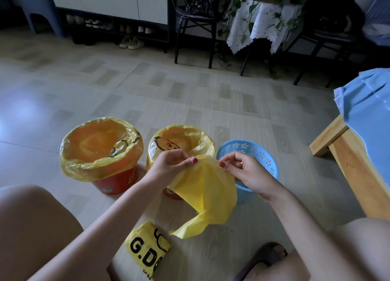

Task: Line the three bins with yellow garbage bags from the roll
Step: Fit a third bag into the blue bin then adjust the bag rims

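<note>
Third bag held at its mouth above the bins

The yellow bag (207,188) hung pinched between the left hand (173,164) and right hand (244,171), before the unlined blue basket (261,154); two orange bins (101,154) sat lined, the roll (147,247) on the floor (190,95).

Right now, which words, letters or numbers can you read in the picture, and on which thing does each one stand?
"G.D": on the folded yellow bag roll on the floor; further letters are cut off by the fold.
Print on the left red bin: too blurred to read.
Marks on the two fitted bags: drawings, not text.
</note>
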